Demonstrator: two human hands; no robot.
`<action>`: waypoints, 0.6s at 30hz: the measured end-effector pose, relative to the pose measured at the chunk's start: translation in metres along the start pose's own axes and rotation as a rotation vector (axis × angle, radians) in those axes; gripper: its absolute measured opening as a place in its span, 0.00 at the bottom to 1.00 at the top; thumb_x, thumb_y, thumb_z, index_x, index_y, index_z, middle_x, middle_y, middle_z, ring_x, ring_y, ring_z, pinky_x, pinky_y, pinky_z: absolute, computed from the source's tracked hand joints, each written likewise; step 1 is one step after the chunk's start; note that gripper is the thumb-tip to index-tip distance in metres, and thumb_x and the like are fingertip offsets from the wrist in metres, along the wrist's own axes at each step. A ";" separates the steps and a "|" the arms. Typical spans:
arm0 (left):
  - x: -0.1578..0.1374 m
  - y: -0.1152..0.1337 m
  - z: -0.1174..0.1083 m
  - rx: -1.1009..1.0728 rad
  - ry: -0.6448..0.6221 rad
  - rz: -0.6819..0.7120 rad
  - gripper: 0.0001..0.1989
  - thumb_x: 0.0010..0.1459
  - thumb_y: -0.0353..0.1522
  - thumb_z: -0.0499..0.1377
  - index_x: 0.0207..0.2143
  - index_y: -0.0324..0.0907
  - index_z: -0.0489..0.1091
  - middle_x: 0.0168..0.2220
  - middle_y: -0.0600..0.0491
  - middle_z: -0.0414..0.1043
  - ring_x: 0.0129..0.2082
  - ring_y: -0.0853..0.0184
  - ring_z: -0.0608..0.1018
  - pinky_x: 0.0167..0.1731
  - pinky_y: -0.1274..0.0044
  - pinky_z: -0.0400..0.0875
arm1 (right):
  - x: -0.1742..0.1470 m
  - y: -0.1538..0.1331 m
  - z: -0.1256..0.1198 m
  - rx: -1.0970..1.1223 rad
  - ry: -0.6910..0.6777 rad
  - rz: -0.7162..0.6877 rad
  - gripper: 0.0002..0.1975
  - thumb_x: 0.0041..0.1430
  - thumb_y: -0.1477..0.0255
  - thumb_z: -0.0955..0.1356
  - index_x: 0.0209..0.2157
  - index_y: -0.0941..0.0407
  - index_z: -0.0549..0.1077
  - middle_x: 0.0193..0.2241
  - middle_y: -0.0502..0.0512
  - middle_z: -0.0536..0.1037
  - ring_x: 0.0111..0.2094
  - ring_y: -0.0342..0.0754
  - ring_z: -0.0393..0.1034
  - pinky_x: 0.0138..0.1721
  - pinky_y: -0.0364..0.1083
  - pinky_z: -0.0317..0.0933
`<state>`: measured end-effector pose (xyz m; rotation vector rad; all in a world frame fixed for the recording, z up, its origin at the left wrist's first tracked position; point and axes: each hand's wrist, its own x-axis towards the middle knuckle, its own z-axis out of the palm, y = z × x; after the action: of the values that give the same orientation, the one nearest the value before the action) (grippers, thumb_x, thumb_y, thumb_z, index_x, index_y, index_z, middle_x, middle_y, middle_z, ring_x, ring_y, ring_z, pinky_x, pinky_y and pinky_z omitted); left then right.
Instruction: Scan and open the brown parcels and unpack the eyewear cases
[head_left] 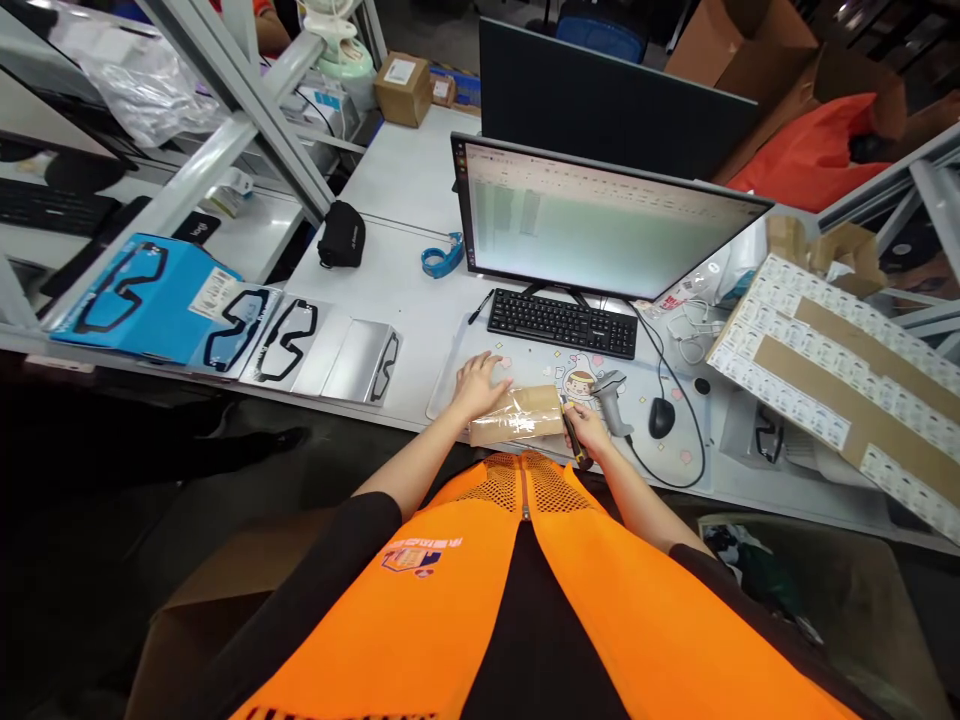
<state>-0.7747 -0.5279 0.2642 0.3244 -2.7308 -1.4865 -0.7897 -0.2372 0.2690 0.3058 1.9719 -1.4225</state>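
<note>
A small brown cardboard package (pixel 517 415), partly covered by shiny clear tape or film, lies on the desk mat in front of me. My left hand (pixel 478 387) rests on its left end, fingers stretched out and apart. At the package's right end, my right hand (pixel 589 430) is closed around a box cutter (pixel 574 440) with a yellow and black body. The cutter's tip is close to the package edge; whether it touches cannot be made out. Just right of this hand, a grey barcode scanner (pixel 612 400) stands on the mat.
Behind the package are a keyboard (pixel 562 323) and a lit monitor (pixel 592 225); a mouse (pixel 661 418) lies right. Goggle-printed boxes (pixel 330 350) and a blue box (pixel 150 300) line the left. A blue tape dispenser (pixel 442 257) sits farther back. A large carton (pixel 840 390) leans at right.
</note>
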 end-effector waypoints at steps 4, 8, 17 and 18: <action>0.005 -0.005 0.010 0.166 -0.149 -0.145 0.19 0.67 0.49 0.63 0.41 0.45 0.83 0.42 0.41 0.85 0.47 0.47 0.83 0.51 0.64 0.71 | -0.005 -0.004 -0.005 -0.040 -0.055 -0.041 0.30 0.62 0.39 0.68 0.46 0.51 0.71 0.19 0.44 0.68 0.17 0.46 0.64 0.19 0.44 0.62; -0.005 -0.008 0.018 0.271 -0.117 -0.089 0.23 0.69 0.51 0.60 0.29 0.46 0.79 0.32 0.43 0.81 0.41 0.49 0.82 0.46 0.67 0.67 | -0.005 -0.007 -0.018 -0.089 -0.136 -0.066 0.29 0.63 0.42 0.70 0.48 0.54 0.73 0.19 0.43 0.69 0.16 0.44 0.63 0.17 0.42 0.59; -0.003 -0.009 0.021 0.319 -0.072 -0.129 0.26 0.69 0.55 0.59 0.26 0.47 0.73 0.29 0.44 0.77 0.39 0.51 0.80 0.41 0.68 0.65 | -0.040 0.005 -0.037 -0.306 -0.318 -0.098 0.30 0.70 0.50 0.67 0.61 0.56 0.79 0.13 0.42 0.67 0.13 0.44 0.60 0.17 0.41 0.56; -0.002 -0.008 0.020 0.299 -0.077 -0.128 0.26 0.68 0.55 0.59 0.25 0.47 0.72 0.28 0.45 0.76 0.38 0.52 0.79 0.41 0.68 0.66 | -0.044 0.004 -0.042 -0.339 -0.296 -0.111 0.29 0.70 0.50 0.67 0.59 0.56 0.81 0.13 0.42 0.67 0.13 0.45 0.60 0.18 0.41 0.59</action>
<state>-0.7737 -0.5148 0.2470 0.4638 -3.0488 -1.1299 -0.7708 -0.1894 0.3016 -0.1614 1.9594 -1.0980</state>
